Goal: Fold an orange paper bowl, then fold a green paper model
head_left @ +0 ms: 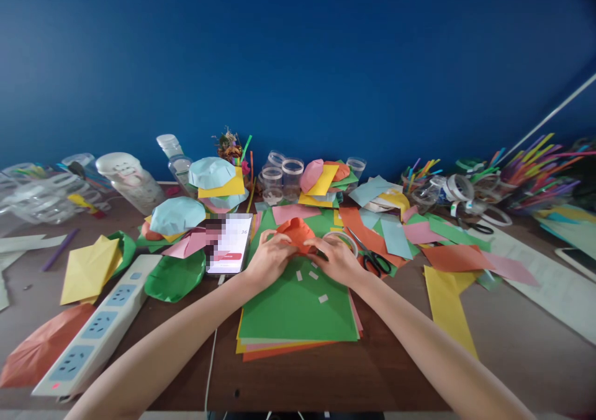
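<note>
Between my hands is an orange folded paper piece (296,234) with a cupped shape, above a stack of coloured paper whose top sheet is green paper (298,311). My left hand (274,255) grips its left edge with closed fingers. On the other side, my right hand (336,257) pinches the lower right edge. Several small white tape pieces (323,298) lie on the green sheet below the hands. A roll of clear tape (347,239) sits just behind my right hand, and black-handled scissors (376,262) lie to its right.
A phone (229,246) lies left of the stack, near a white power strip (100,327). Green folded paper (174,277) and yellow folded paper (88,268) are at the left. Clear cups (292,175) stand at the back. Paper scraps (449,302) and pipe cleaners (535,165) spread rightward.
</note>
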`<state>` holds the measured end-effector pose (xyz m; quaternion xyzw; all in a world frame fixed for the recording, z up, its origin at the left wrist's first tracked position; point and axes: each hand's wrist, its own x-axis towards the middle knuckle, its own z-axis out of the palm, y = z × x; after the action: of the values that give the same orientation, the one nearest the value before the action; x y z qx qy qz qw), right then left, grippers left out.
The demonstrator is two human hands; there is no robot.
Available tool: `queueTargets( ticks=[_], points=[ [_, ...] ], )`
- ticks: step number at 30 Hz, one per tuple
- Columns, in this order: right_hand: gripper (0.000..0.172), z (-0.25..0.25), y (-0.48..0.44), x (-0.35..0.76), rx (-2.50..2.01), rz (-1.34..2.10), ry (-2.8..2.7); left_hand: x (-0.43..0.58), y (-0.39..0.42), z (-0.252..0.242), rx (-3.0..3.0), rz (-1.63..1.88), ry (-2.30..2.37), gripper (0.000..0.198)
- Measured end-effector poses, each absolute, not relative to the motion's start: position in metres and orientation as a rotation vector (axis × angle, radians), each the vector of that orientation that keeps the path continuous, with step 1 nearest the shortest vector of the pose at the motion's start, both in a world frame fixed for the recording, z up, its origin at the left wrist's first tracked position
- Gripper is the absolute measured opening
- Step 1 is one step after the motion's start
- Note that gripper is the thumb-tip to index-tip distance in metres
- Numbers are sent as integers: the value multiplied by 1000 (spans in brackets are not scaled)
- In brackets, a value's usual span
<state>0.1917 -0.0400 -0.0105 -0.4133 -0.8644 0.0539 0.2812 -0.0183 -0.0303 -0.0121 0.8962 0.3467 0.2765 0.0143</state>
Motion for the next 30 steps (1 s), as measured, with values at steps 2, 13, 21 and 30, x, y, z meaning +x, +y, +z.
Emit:
queueTargets(
  ticks=[2,13,21,30],
  points=[
    [34,-10,-40,190,-1124,227,-2289,-18,-31,-11,2817,879,1092,18],
    [33,-7,-39,182,-1114,398,-2231,-18,-34,-4,2866,814,1082,16],
    [29,-9,-39,189,-1032,308,-2339,-14,-40,1,2706,716,1246,14],
    [27,-8,-37,202,-1020,186,-2447,-18,-38,1,2708,744,1213,15]
  ],
)
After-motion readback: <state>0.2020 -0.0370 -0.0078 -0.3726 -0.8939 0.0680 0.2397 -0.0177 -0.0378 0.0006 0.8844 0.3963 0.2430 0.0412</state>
